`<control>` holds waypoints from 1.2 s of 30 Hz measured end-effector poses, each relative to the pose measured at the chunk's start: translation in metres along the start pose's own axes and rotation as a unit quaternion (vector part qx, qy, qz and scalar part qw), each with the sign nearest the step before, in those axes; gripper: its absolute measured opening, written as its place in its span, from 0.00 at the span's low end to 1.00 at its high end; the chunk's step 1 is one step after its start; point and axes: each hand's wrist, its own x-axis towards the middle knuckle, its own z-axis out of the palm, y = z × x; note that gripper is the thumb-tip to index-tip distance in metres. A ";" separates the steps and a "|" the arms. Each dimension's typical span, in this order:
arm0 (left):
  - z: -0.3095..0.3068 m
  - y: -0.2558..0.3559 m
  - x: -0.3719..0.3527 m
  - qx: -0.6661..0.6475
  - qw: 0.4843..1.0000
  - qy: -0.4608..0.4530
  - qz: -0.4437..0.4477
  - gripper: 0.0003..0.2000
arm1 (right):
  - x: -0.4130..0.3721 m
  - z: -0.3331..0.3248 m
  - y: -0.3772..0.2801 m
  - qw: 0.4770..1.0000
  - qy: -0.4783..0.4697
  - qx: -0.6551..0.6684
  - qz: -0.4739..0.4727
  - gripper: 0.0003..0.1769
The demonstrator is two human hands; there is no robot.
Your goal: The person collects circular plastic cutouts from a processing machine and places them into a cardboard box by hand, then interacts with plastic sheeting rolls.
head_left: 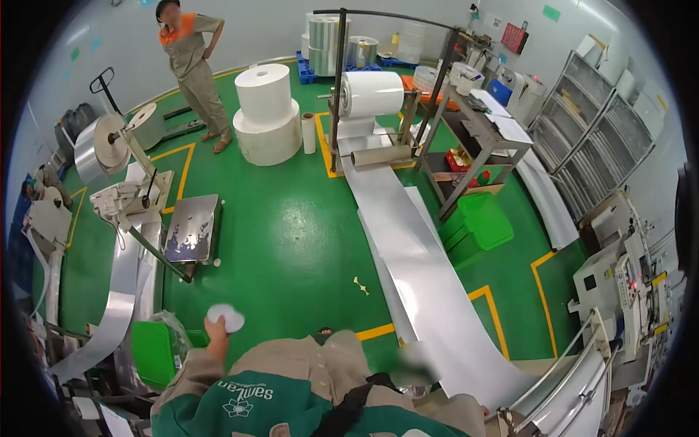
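Observation:
At the lower left, my left hand is closed on a white rounded piece with a lobed outline, blurred, its kind unclear. It is raised beside a green lidded bin with clear plastic at its rim. My right hand barely shows past its sleeve at the bottom, close to the wide silvery film web; its fingers are hidden. A blurred white and green patch overlaps the film's near left edge. From a large roll on a stand, the film runs down toward me.
A person stands at the back left near stacked white rolls. A metal-topped cart is at left, beside another roll stand. A green stool and workbench stand right of the film. Machinery lines the right side.

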 end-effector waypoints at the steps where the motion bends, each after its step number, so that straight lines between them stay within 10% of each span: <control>1: 0.037 0.019 0.014 0.058 0.998 -0.012 0.026 0.28 | 0.001 -0.006 -0.012 0.998 0.000 0.056 -0.011 0.16; 13: 0.351 0.099 0.047 0.108 0.984 -0.145 -0.003 0.26 | 0.078 -0.108 -0.132 0.948 -0.087 0.273 -0.138 0.21; 20: 0.462 0.114 0.043 0.078 0.982 -0.173 0.025 0.24 | 0.196 -0.375 -0.320 0.898 0.099 0.134 -0.408 0.19; 29: 0.478 0.100 0.134 -0.061 0.975 0.199 -0.076 0.27 | 0.144 -0.687 -0.609 0.798 0.053 0.243 -0.548 0.25; 36: 0.496 0.081 0.334 -0.033 0.943 0.301 -0.139 0.29 | 0.217 -0.925 -0.832 0.741 0.293 0.315 -0.516 0.39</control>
